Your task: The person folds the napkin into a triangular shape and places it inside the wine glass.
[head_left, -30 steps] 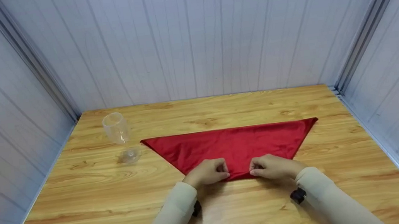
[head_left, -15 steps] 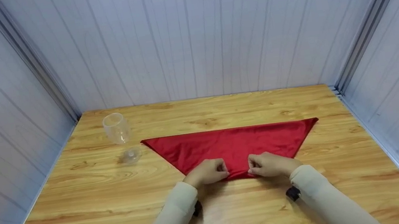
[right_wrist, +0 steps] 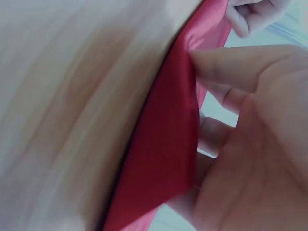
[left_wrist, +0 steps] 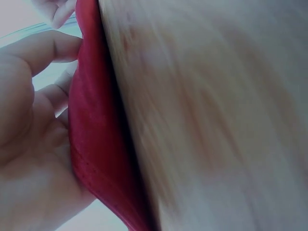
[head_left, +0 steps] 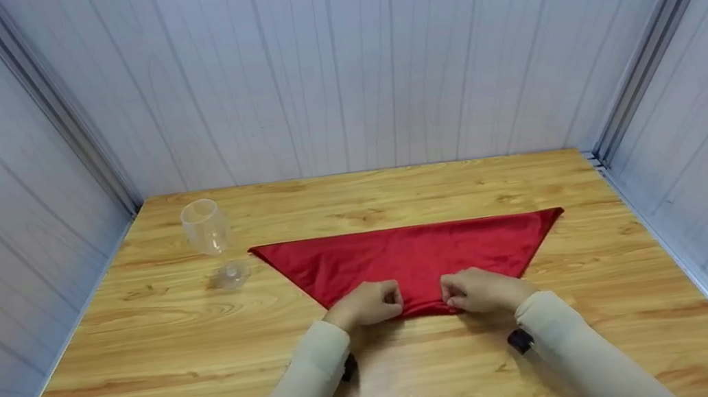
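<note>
A red satin-like cloth lies on the table, its long straight edge at the far side and its shorter edge toward me. My left hand pinches the near edge left of centre, while my right hand pinches the same edge a short way to the right. Between them this edge is rucked into a narrow fold. Thumb and curled fingers sit on the lifted red cloth in the left wrist view. From the right wrist, the red cloth also stands slightly raised off the wood, covering some fingertips.
A clear stemmed wine glass stands upright on the left, close to the cloth's far left corner. The wood-grain table is bounded by pale panel walls at the back and both sides.
My right hand has shifted slightly left and stays on the near edge. That edge looks a little more gathered between the hands. The wine glass stands where it was.
</note>
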Demonstrator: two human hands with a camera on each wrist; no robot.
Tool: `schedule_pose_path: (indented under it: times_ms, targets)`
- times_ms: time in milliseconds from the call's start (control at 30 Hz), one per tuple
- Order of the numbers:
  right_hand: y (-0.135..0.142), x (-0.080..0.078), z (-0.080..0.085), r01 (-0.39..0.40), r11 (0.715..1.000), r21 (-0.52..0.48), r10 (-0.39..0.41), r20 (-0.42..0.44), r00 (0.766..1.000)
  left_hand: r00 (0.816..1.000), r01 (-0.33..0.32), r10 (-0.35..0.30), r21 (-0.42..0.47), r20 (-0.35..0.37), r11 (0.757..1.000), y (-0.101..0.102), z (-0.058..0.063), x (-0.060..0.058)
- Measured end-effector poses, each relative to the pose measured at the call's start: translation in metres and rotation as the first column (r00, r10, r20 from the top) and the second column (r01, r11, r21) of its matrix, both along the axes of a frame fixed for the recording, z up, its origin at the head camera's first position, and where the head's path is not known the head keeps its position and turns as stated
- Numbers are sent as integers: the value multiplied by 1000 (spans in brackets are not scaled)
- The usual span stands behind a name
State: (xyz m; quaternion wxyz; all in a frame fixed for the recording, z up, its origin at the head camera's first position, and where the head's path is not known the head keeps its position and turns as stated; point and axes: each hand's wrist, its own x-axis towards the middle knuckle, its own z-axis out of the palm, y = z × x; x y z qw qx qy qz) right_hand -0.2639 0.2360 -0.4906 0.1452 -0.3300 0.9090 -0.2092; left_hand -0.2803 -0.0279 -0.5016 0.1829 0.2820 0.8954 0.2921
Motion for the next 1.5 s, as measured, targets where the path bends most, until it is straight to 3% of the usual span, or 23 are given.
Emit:
schedule_pose_path:
  times_ms: [300, 433, 600, 800, 933, 1233, 1500]
  targets:
    - [4, 2, -3, 13, 999, -52, -15, -36, 999, 995, 64, -68, -61, -75, 996, 0, 4, 0]
    - [0, 6, -2, 50, 997, -65, -55, -73, 996, 991, 55, -57, -27, -118, 998, 0, 7, 3]
    - [-3, 10, -3, 87, 995, -52, -94, -153, 984, 973, 47, -40, 24, -228, 999, 1, 7, 7]
    - [0, 15, -4, 61, 998, -31, -66, -193, 979, 949, 53, -45, 15, -311, 999, 0, 6, 13]
    - [0, 21, -2, 37, 999, -5, -37, -183, 982, 949, 64, -56, 16, -311, 998, -2, 5, 17]
    - [0, 24, 2, 7, 1000, -4, -8, -142, 990, 977, 51, -50, 3, -207, 999, -2, 7, 21]
    - [-2, 26, 4, -16, 999, 28, 19, -108, 994, 969, 99, -92, 18, -231, 995, -3, 5, 24]
